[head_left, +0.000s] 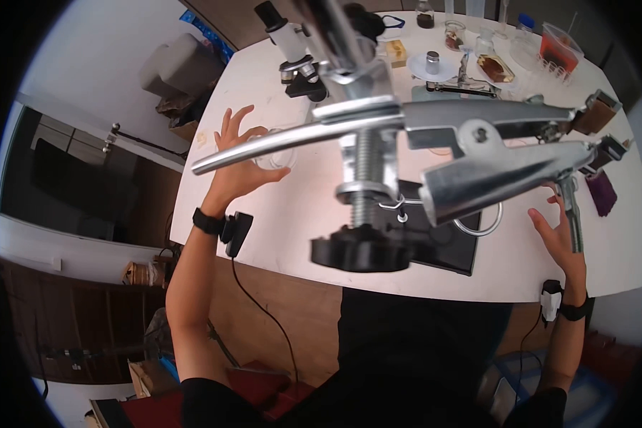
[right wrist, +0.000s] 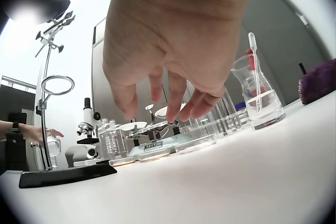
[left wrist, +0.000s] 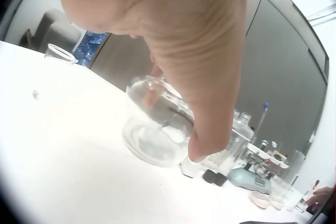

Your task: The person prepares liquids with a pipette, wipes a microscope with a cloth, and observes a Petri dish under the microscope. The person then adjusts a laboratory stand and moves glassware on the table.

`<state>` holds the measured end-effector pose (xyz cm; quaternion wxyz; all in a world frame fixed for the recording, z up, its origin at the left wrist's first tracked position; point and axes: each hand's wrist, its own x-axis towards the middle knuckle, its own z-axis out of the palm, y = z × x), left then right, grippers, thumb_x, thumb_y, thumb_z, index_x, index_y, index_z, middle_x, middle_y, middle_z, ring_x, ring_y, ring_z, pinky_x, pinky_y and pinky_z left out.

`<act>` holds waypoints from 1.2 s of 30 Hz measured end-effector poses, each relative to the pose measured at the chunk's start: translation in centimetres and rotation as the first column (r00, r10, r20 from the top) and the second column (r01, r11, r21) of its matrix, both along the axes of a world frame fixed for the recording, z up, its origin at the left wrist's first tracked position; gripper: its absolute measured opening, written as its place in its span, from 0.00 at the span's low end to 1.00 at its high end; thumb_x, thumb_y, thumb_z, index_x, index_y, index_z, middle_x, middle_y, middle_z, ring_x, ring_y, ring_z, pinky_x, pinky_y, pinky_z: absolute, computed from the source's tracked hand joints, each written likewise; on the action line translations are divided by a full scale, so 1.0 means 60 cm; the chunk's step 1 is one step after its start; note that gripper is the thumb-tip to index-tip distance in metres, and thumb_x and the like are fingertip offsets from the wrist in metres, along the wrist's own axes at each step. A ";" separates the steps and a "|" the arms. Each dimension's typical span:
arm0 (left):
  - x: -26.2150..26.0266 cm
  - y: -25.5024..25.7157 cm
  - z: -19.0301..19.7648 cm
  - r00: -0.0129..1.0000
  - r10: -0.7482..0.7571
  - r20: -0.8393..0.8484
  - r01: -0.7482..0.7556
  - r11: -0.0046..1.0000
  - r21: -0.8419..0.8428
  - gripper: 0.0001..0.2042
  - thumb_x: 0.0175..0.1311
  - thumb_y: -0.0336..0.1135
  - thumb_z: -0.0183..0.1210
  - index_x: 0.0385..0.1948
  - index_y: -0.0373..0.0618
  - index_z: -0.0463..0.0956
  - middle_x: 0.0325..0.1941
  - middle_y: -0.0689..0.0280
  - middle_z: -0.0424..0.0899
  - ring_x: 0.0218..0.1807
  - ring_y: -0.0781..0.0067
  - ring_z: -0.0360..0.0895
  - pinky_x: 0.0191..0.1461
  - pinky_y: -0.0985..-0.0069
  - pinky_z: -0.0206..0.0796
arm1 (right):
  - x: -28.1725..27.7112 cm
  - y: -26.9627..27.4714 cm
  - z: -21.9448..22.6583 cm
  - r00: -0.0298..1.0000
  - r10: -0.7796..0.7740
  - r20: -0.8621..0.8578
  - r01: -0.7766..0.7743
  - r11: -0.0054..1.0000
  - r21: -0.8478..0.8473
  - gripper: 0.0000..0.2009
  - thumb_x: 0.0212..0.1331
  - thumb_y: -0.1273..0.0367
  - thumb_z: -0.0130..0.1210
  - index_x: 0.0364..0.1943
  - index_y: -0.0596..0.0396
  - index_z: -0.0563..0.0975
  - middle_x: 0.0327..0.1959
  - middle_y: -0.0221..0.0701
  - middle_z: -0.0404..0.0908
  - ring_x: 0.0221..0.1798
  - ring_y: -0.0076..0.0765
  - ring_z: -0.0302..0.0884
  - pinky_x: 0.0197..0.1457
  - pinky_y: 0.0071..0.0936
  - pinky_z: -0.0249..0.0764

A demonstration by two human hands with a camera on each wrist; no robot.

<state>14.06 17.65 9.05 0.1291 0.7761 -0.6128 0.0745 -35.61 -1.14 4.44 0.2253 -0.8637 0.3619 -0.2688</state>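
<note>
My left hand (head_left: pixel 237 167) is spread in a C around a clear glass vessel (head_left: pixel 284 158), thumb on the near side and fingers on the far side. In the left wrist view the vessel (left wrist: pixel 152 142) stands on the table with a wide round base, partly covered by the thumb. My right hand (right wrist: pixel 170 50) hangs above the table with loosely bent fingers and holds nothing. To its right stands a conical glass (right wrist: pixel 262 100) with a plastic dropper (right wrist: pixel 255 66) in it. In the head view a metal clamp hides part of the right hand (head_left: pixel 562 232).
The metal clamp (head_left: pixel 506 160) on a stand with a black base (right wrist: pixel 68 174) fills the head view's middle. Farther back are a microscope (head_left: pixel 296 60), a balance (right wrist: pixel 160 142), glassware and a red-filled container (head_left: pixel 558 50). A purple cloth-like item (head_left: pixel 601 192) lies right.
</note>
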 end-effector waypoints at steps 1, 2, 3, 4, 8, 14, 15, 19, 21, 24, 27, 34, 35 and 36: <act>-0.030 0.002 0.016 0.996 -0.068 -0.051 0.067 0.997 -0.033 0.34 0.28 0.49 0.75 0.45 0.47 0.79 0.69 0.55 0.58 0.75 0.35 0.37 0.65 0.25 0.33 | 0.001 0.001 0.006 0.999 0.027 0.018 -0.027 1.000 0.003 0.30 0.47 0.78 0.60 0.60 0.53 0.70 0.56 0.35 0.76 0.56 0.39 0.72 0.53 0.32 0.67; -0.056 0.003 0.024 0.986 -0.135 -0.100 0.129 0.989 -0.069 0.35 0.28 0.48 0.75 0.46 0.47 0.78 0.70 0.55 0.57 0.76 0.36 0.36 0.66 0.26 0.33 | 0.002 0.000 0.011 0.998 0.055 0.036 -0.055 0.998 0.006 0.30 0.47 0.78 0.61 0.60 0.53 0.70 0.56 0.35 0.76 0.56 0.39 0.72 0.53 0.32 0.67; -0.067 0.004 0.024 0.979 -0.193 -0.071 0.195 0.981 0.016 0.37 0.28 0.48 0.75 0.48 0.47 0.77 0.70 0.53 0.57 0.76 0.38 0.36 0.68 0.30 0.33 | 0.002 -0.001 0.018 0.997 0.064 0.031 -0.065 0.998 0.019 0.30 0.46 0.78 0.61 0.59 0.53 0.71 0.55 0.35 0.77 0.55 0.39 0.72 0.53 0.32 0.67; -0.102 0.012 0.042 0.974 -0.165 -0.157 0.175 0.983 0.048 0.37 0.29 0.49 0.75 0.50 0.47 0.76 0.69 0.50 0.57 0.76 0.37 0.37 0.71 0.36 0.32 | 0.003 -0.003 0.021 0.998 0.052 0.024 -0.053 0.998 0.021 0.30 0.46 0.78 0.61 0.59 0.53 0.71 0.55 0.35 0.77 0.55 0.39 0.72 0.53 0.32 0.67; -0.189 0.015 0.063 0.906 -0.334 -0.261 0.364 0.928 0.078 0.40 0.27 0.46 0.77 0.50 0.41 0.74 0.71 0.46 0.56 0.70 0.46 0.59 0.74 0.56 0.45 | 0.005 -0.005 0.036 0.990 0.132 0.048 -0.134 0.991 0.026 0.29 0.46 0.78 0.62 0.58 0.52 0.71 0.55 0.35 0.76 0.55 0.40 0.72 0.53 0.32 0.69; -0.314 0.007 0.058 0.808 -0.413 -0.421 0.488 0.869 0.084 0.31 0.29 0.41 0.75 0.43 0.45 0.78 0.73 0.43 0.52 0.76 0.33 0.38 0.73 0.44 0.37 | 0.016 0.002 0.048 0.971 0.233 0.052 -0.235 0.971 0.042 0.30 0.45 0.79 0.63 0.58 0.58 0.70 0.55 0.41 0.75 0.56 0.49 0.70 0.60 0.36 0.68; -0.321 0.009 0.046 0.805 -0.407 -0.432 0.480 0.875 0.069 0.29 0.30 0.41 0.74 0.42 0.45 0.79 0.72 0.42 0.52 0.75 0.32 0.38 0.73 0.45 0.38 | 0.019 0.003 0.046 0.966 0.252 0.058 -0.254 0.966 0.049 0.30 0.45 0.79 0.63 0.58 0.58 0.70 0.55 0.42 0.75 0.56 0.50 0.70 0.60 0.37 0.67; -0.345 0.000 0.004 0.792 -0.388 -0.471 0.488 0.866 0.106 0.33 0.30 0.41 0.76 0.46 0.47 0.77 0.73 0.38 0.48 0.75 0.32 0.39 0.73 0.45 0.40 | 0.028 0.012 0.045 0.963 0.263 0.052 -0.265 0.963 0.053 0.30 0.45 0.78 0.63 0.58 0.57 0.71 0.54 0.42 0.75 0.56 0.50 0.69 0.60 0.37 0.68; -0.359 -0.014 -0.019 0.727 -0.447 -0.522 0.525 0.851 0.002 0.37 0.27 0.40 0.76 0.50 0.44 0.75 0.65 0.33 0.53 0.67 0.29 0.51 0.70 0.44 0.46 | 0.029 0.011 0.034 0.948 0.308 0.083 -0.313 0.948 0.057 0.29 0.46 0.78 0.63 0.58 0.57 0.71 0.54 0.41 0.75 0.56 0.50 0.69 0.60 0.38 0.68; -0.377 -0.033 -0.042 0.717 -0.449 -0.533 0.528 0.849 -0.005 0.37 0.27 0.39 0.76 0.50 0.44 0.74 0.67 0.33 0.50 0.68 0.28 0.50 0.69 0.45 0.47 | 0.026 0.014 0.017 0.942 0.321 0.102 -0.328 0.943 0.060 0.29 0.46 0.77 0.63 0.58 0.57 0.71 0.54 0.41 0.75 0.56 0.50 0.68 0.60 0.38 0.68; -0.376 -0.043 -0.043 0.725 -0.405 -0.557 0.483 0.875 -0.008 0.38 0.28 0.39 0.76 0.51 0.46 0.73 0.69 0.34 0.48 0.70 0.30 0.47 0.69 0.45 0.46 | 0.034 0.016 0.021 0.943 0.319 0.100 -0.326 0.943 0.066 0.29 0.46 0.77 0.64 0.58 0.57 0.71 0.54 0.41 0.75 0.56 0.50 0.68 0.60 0.38 0.68; -0.389 -0.053 -0.062 0.727 -0.334 -0.600 0.383 0.922 -0.050 0.39 0.26 0.40 0.77 0.52 0.47 0.75 0.72 0.41 0.48 0.74 0.34 0.44 0.74 0.47 0.41 | 0.044 0.025 0.018 0.935 0.340 0.104 -0.351 0.930 0.110 0.29 0.46 0.76 0.65 0.58 0.58 0.71 0.55 0.42 0.75 0.56 0.51 0.68 0.59 0.38 0.68; -0.390 -0.055 -0.063 0.725 -0.333 -0.603 0.381 0.923 -0.051 0.39 0.26 0.40 0.77 0.52 0.47 0.75 0.72 0.41 0.48 0.74 0.34 0.44 0.74 0.47 0.41 | 0.048 0.028 0.020 0.929 0.350 0.123 -0.364 0.925 0.111 0.29 0.46 0.75 0.65 0.58 0.59 0.71 0.54 0.42 0.75 0.56 0.51 0.68 0.59 0.38 0.68; -0.392 -0.057 -0.064 0.725 -0.329 -0.605 0.371 0.927 -0.060 0.38 0.26 0.40 0.77 0.51 0.47 0.75 0.72 0.42 0.49 0.74 0.34 0.45 0.73 0.47 0.42 | 0.051 0.031 0.022 0.922 0.361 0.142 -0.377 0.920 0.110 0.29 0.47 0.75 0.66 0.58 0.59 0.71 0.54 0.42 0.75 0.56 0.51 0.68 0.59 0.38 0.68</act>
